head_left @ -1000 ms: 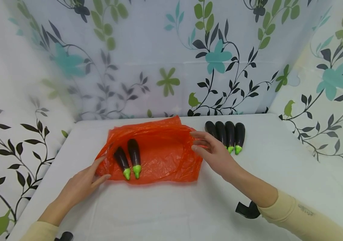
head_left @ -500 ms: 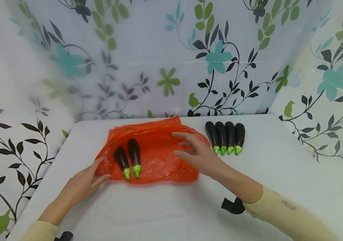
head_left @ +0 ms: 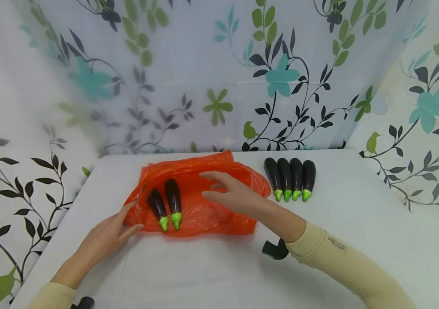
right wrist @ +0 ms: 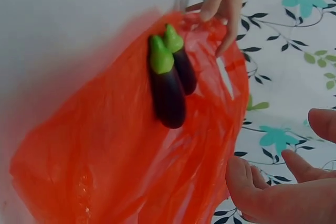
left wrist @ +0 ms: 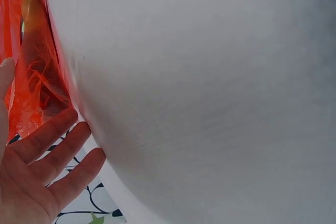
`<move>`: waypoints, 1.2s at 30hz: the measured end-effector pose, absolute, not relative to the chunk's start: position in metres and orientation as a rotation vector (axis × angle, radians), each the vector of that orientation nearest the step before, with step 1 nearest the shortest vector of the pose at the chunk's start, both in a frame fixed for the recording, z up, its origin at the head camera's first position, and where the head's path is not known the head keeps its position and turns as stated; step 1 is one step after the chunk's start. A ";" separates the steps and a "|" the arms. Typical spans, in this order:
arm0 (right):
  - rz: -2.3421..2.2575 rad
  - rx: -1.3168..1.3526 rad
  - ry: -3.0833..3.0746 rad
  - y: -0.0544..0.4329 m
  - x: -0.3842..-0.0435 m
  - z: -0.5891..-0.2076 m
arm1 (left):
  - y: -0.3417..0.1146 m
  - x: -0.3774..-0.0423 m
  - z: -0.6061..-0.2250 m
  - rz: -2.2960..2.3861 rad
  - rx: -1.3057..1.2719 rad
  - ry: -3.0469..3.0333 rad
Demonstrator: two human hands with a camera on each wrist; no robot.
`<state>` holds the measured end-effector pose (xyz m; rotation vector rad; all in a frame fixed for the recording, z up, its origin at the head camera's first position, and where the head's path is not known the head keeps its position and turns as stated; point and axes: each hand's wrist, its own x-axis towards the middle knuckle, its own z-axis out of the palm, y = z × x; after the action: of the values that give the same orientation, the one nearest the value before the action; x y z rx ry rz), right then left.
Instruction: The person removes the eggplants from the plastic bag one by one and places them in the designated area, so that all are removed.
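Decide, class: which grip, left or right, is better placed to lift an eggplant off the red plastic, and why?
Probably the right grip: it hangs empty above the red plastic, facing the two eggplants lying there. The left grip sits at the plastic's left edge, likely more useful steadying it.

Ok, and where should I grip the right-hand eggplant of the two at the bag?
Probably round the middle of its dark body, from above and the right. That eggplant lies lengthwise, green tip toward the person. Its neighbour crowds the left side, while the right side faces bare red bag and the open right hand.
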<state>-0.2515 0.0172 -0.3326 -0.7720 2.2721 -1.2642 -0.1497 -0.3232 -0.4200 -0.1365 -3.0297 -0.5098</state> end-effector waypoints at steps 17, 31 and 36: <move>-0.894 -0.877 2.279 -0.054 -0.291 -0.364 | -0.323 -0.152 -0.419 -0.491 -0.142 -3.029; -0.701 -0.901 2.296 -0.086 -0.289 -0.381 | -0.323 -0.151 -0.422 -0.499 -0.154 -3.021; -0.645 -0.910 2.278 -0.085 -0.289 -0.388 | -0.324 -0.152 -0.421 -0.497 -0.158 -3.019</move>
<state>-0.2894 -0.0855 -0.3884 -0.9101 2.2783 -0.6448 -0.1520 -0.3240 -0.4208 -0.1579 -3.0189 -0.4968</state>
